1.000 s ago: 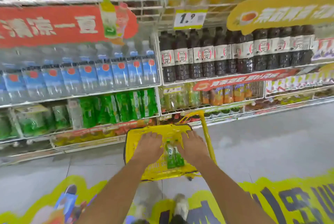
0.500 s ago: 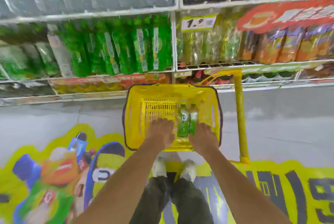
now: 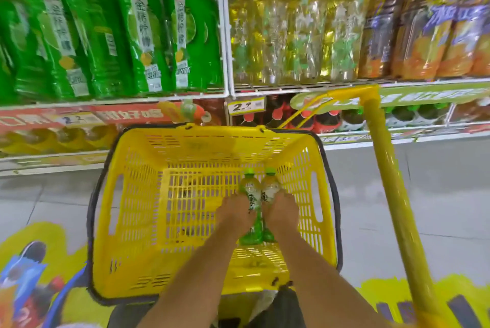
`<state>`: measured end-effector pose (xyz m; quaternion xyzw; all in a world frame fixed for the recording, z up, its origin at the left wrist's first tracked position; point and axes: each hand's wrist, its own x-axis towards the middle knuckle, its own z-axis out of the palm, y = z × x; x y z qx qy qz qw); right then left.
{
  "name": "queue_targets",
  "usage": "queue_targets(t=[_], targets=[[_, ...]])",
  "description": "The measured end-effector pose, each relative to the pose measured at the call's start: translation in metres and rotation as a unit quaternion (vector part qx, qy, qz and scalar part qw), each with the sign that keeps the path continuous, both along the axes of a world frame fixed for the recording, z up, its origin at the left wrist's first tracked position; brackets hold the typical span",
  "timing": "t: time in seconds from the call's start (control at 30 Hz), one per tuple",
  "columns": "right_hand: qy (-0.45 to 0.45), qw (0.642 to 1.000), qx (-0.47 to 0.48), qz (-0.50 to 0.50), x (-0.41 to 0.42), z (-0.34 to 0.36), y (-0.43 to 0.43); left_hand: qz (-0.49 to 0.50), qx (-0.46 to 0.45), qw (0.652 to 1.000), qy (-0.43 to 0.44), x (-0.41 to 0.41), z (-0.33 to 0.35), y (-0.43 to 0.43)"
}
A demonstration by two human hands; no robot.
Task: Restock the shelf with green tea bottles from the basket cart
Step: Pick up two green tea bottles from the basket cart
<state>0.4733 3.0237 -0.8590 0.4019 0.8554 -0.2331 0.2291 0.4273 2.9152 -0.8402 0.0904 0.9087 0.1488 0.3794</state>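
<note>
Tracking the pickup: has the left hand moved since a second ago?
Yes. Judged against the yellow basket, the left hand has shifted right, up against the left green tea bottle.

Left hand (image 3: 234, 211), right hand (image 3: 282, 211): both gripping.

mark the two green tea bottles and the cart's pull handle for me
left green tea bottle (image 3: 249, 191): head view, white label below the cap.
right green tea bottle (image 3: 271, 190): head view, label at its shoulder.
pull handle (image 3: 385, 168): head view, middle of the yellow shaft.
</note>
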Motion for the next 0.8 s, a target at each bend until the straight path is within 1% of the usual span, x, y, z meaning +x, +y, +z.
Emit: queue_targets(t=[0.1, 0.17, 0.27, 0.4, 0.47, 0.5, 0.57, 0.63, 0.73, 0.8], targets=[[-0.005, 0.998, 0.063, -0.001, -0.009, -0.019, -0.001, 0.107, 0.034, 0.994, 0.001, -0.003, -0.030, 0.008], [-0.004, 0.997, 0.080, 0.006, -0.013, -0.022, -0.001, 0.138, 0.047, 0.989, -0.005, -0.004, -0.030, 0.012], [0.014, 0.998, 0.051, -0.018, -0.013, -0.019, 0.003, 0.157, 0.057, 0.986, -0.019, -0.004, -0.013, 0.008], [0.032, 0.997, -0.043, -0.059, -0.007, -0.004, 0.003, 0.174, 0.066, 0.982, -0.026, 0.000, 0.008, -0.010], [0.041, 0.995, -0.065, -0.062, -0.006, 0.012, -0.004, 0.184, 0.075, 0.980, -0.015, -0.004, 0.027, -0.026], [0.049, 0.994, -0.072, -0.062, -0.006, 0.023, -0.008, 0.184, 0.080, 0.980, -0.008, -0.006, 0.040, -0.034], [0.078, 0.992, -0.081, -0.056, -0.006, 0.056, -0.017, 0.190, 0.122, 0.974, 0.001, -0.010, 0.070, -0.049], [0.118, 0.988, -0.089, -0.050, -0.006, 0.100, -0.022, 0.216, 0.161, 0.963, -0.001, -0.012, 0.116, -0.062], [0.168, 0.979, -0.108, -0.034, -0.004, 0.186, -0.027, 0.239, 0.206, 0.949, 0.022, -0.011, 0.200, -0.078], [0.180, 0.976, -0.120, -0.014, -0.004, 0.255, -0.031, 0.233, 0.206, 0.950, 0.036, -0.011, 0.264, -0.089]])
